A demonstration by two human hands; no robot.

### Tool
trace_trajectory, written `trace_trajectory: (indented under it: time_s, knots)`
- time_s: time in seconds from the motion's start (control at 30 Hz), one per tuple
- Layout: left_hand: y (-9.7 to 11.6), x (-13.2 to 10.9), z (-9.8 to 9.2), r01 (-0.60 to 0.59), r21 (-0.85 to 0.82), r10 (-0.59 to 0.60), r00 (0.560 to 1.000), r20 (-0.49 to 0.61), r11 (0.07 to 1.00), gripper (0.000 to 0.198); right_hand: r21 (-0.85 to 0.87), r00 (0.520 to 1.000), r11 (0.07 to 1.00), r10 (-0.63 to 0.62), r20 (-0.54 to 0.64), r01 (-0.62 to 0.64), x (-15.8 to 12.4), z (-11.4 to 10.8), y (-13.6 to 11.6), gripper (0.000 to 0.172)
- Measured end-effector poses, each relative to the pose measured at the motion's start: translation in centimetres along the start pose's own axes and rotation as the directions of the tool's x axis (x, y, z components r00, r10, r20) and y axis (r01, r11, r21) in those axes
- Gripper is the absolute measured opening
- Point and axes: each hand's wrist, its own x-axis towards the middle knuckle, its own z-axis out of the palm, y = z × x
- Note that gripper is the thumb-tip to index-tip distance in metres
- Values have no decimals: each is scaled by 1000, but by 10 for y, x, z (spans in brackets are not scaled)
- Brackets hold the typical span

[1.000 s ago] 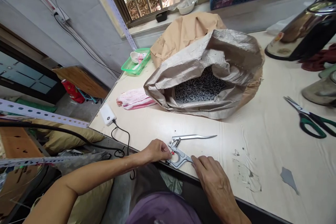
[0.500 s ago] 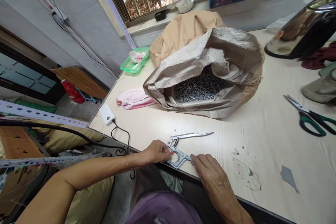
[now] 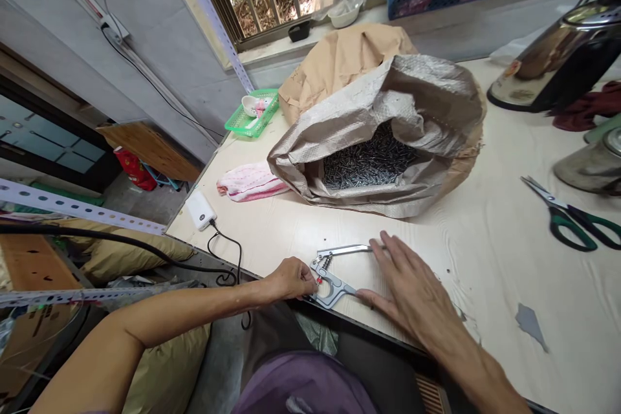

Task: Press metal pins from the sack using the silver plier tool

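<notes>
Silver-grey spring-loaded hand pliers lie at the table's near edge, handles spread apart and a coil spring between them. At their left end my left hand is closed in a pinch, close beside a small red bit. What its fingertips hold is hidden. My right hand spans the handles with fingers stretched out. Its fingertips reach the end of the upper handle, and its thumb touches the end of the lower one. Behind the pliers, an opened woven sack holds many small dark metal pins.
Right of my hands lie green-handled scissors and a grey scrap. A kettle stands at the back right. To the left are a white power bank with a cable, a pink-striped cloth and a green basket.
My right hand has moved up and spread, its fingers going from the lower handle to the upper one while the thumb stays low. My left hand keeps its pinch in place.
</notes>
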Motion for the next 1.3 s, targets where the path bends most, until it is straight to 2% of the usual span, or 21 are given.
trace_trajectory:
  time_s: [0.07, 0.17, 0.3, 0.4, 0.5, 0.6, 0.83, 0.9, 0.93, 0.97, 1.0, 1.07, 1.13, 1.2, 1.23, 1.3]
  knots:
    - [1, 0, 0, 5, -8, -5, 1000, -1, 1000, 13, -50, 998, 998, -24, 58, 27, 4, 7, 15, 79]
    - [1, 0, 1, 7, -22, -7, 1000, -8, 1000, 12, -42, 984, 996, -72, 165, 80, 4, 18, 27, 84]
    - [1, -1, 1, -1, -36, 1, 1000, -20, 999, 13, -41, 981, 993, -100, 166, 108, 0, 19, 25, 91]
    - [2, -1, 0, -7, -46, 6, 1000, -13, 999, 13, -54, 983, 992, -108, 151, 117, -1, 13, 19, 90]
    - [1, -2, 0, -15, -43, 14, 1000, -11, 999, 13, -59, 983, 993, -94, 155, 104, 0, 6, 12, 83]
    - [0, 0, 0, -24, -29, 24, 1000, -10, 999, 13, -63, 987, 993, -85, 139, 95, 2, 1, 6, 69]
    - [-4, 3, 1, -32, 28, 32, 999, -13, 999, 13, -58, 991, 992, -105, 80, 110, 2, 0, -3, 45]
    - [-6, -3, 2, -70, 95, 72, 997, -20, 993, 16, -40, 993, 994, -102, 65, 104, 0, 0, -5, 41]
    - [-7, -7, 2, -123, 164, 133, 990, -52, 979, 17, -35, 994, 995, -94, 55, 96, -1, 0, -6, 39]
    - [-7, -11, 3, -194, 258, 226, 969, -99, 947, 18, -38, 996, 996, -81, 43, 83, -2, 0, -8, 38]
    - [-8, -15, 5, -267, 370, 340, 929, -147, 890, 18, -43, 997, 997, -68, 31, 70, -3, -1, -10, 36]
    - [-6, -19, 11, -383, 583, 573, 800, -178, 716, 24, -53, 998, 997, -49, 27, 51, -3, -2, -14, 35]
    - [0, -15, 18, -471, 711, 730, 678, -86, 521, 48, -55, 998, 997, -43, 40, 45, -3, -5, -17, 34]
    - [9, -5, 24, -549, 756, 802, 595, 53, 358, 73, -82, 998, 996, -21, 52, 25, -2, -7, -20, 35]
    - [14, 1, 26, -576, 758, 813, 573, 106, 306, 79, -107, 999, 994, -1, 54, 7, -3, -8, -21, 36]
    - [24, 11, 29, -593, 754, 800, 580, 155, 283, 78, -145, 998, 989, 34, 61, -25, -4, -9, -23, 38]
